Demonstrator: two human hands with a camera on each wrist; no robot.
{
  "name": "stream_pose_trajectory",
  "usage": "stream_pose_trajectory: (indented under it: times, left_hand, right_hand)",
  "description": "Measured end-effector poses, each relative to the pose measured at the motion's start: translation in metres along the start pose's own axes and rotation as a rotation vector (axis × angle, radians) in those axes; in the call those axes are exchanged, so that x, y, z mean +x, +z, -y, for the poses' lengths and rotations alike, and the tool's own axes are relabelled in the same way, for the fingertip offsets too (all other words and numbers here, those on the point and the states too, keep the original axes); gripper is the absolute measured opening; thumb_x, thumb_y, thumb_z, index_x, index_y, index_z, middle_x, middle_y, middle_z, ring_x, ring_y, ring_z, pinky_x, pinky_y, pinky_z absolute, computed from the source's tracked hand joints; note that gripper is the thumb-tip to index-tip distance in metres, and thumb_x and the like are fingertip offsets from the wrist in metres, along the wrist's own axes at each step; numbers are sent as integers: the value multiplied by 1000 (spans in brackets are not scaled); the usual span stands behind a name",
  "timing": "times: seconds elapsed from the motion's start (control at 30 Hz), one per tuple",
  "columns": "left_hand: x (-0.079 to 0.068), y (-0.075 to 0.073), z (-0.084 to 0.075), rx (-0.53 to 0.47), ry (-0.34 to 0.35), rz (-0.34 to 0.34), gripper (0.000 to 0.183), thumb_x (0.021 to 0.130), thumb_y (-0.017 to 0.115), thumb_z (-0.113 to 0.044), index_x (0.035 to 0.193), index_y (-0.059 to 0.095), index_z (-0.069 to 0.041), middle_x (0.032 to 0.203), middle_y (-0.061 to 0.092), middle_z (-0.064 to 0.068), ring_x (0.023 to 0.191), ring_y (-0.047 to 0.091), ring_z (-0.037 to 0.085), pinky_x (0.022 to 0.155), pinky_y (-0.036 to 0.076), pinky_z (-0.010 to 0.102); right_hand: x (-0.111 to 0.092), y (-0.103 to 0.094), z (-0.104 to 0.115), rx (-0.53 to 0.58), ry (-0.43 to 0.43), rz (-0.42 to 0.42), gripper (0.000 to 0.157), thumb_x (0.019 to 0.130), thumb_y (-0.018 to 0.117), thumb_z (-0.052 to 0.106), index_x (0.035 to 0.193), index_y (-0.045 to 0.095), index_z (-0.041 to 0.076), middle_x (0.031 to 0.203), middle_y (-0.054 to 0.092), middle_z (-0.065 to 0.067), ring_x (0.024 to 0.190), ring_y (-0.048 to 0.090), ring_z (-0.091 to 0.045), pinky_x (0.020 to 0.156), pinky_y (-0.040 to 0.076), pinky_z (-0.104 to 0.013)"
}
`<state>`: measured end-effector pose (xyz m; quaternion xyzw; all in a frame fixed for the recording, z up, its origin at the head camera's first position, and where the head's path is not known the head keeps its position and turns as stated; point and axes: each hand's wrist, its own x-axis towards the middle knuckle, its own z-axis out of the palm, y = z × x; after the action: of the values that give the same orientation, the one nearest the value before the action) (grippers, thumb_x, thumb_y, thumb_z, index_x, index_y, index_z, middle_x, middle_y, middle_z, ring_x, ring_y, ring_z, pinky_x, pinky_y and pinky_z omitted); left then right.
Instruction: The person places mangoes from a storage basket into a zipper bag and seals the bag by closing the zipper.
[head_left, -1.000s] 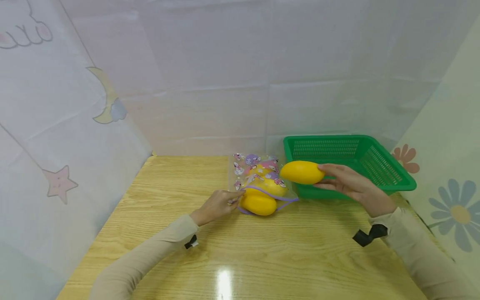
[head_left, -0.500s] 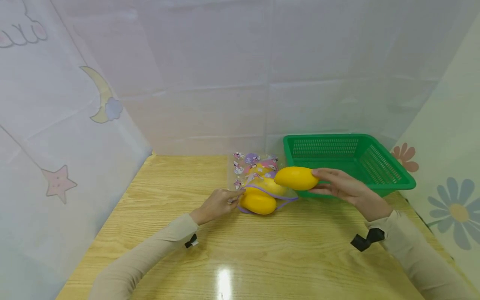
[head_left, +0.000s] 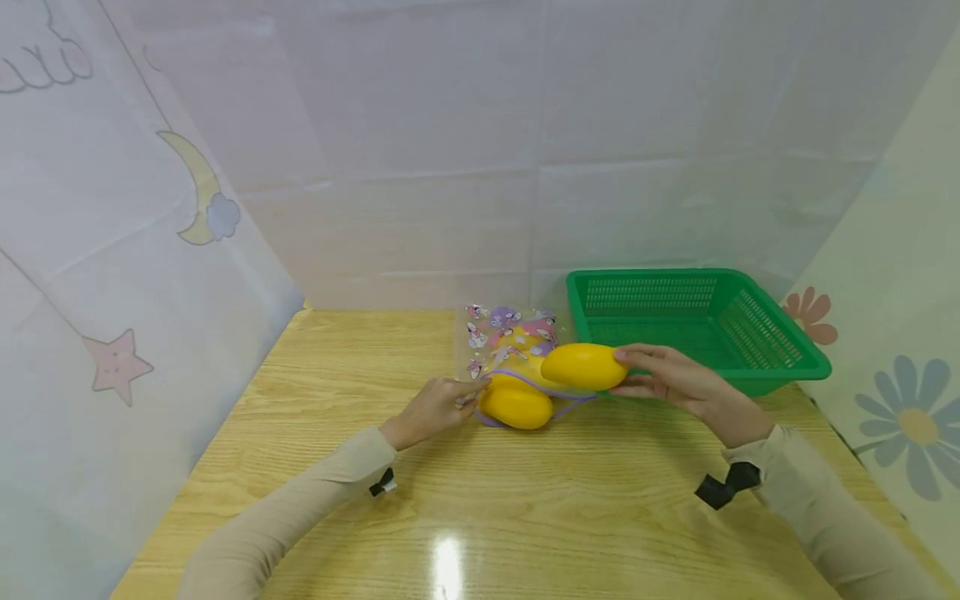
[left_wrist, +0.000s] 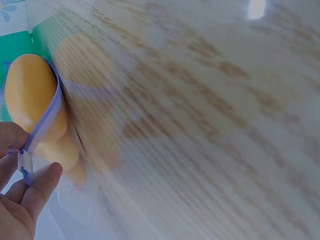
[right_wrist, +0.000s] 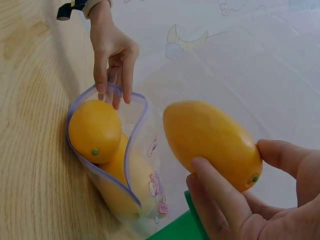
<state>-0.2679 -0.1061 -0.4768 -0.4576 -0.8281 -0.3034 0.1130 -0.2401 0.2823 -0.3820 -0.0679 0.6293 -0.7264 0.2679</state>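
Observation:
A clear zip bag (head_left: 477, 340) with cartoon prints and a purple rim lies on the table, its mouth held wide. My left hand (head_left: 437, 412) pinches the rim near the white slider (left_wrist: 25, 161). Inside the bag are several yellow mangoes; one mango (right_wrist: 95, 131) sits right at the opening. My right hand (head_left: 675, 380) grips another mango (right_wrist: 210, 142) by its stem end, thumb on one side and fingers on the other. In the head view this held mango overlaps the right side of the bag; in the right wrist view it is beside the opening, outside the bag.
A green plastic basket (head_left: 787, 372) with slotted walls stands at the back right, just beside the bag; no fruit shows in it. The wood-grain table (head_left: 360, 517) reaches back to a pale cloth wall (head_left: 397, 225), with printed cloth on both sides.
My right hand has carried the mango left and slightly down, from in front of the basket to over the bag's right side. The left hand has stayed in place on the rim.

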Motion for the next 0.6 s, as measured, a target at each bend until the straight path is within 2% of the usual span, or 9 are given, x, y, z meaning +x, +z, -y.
stream_pose_trajectory:
  times: [0.13, 0.33, 0.6]
  left_hand:
    - [0, 0, 0, 1, -6, -1, 42, 83, 72, 8, 125, 64, 6, 105, 72, 18, 47, 29, -1, 43, 33, 13]
    - [0, 0, 1, -7, -6, 2, 42, 84, 72, 8, 125, 64, 6, 106, 72, 18, 49, 41, 1, 44, 36, 12]
    - [0, 1, 1, -5, -7, 8, 42, 85, 71, 7, 126, 64, 5, 109, 71, 18, 45, 27, -2, 43, 33, 12]
  right_hand:
    - [1, 2, -1, 6, 15, -3, 18, 104, 53, 14, 118, 63, 10, 122, 56, -11, 108, 64, -25, 99, 46, -44]
    - [3, 3, -5, -3, 11, 32, 19, 104, 53, 14, 118, 63, 9, 122, 58, -11, 109, 64, -24, 100, 45, -46]
    - [7, 6, -12, -20, 28, 26, 20, 104, 53, 14, 121, 62, 7, 121, 60, -11, 108, 64, -26, 100, 45, -47]
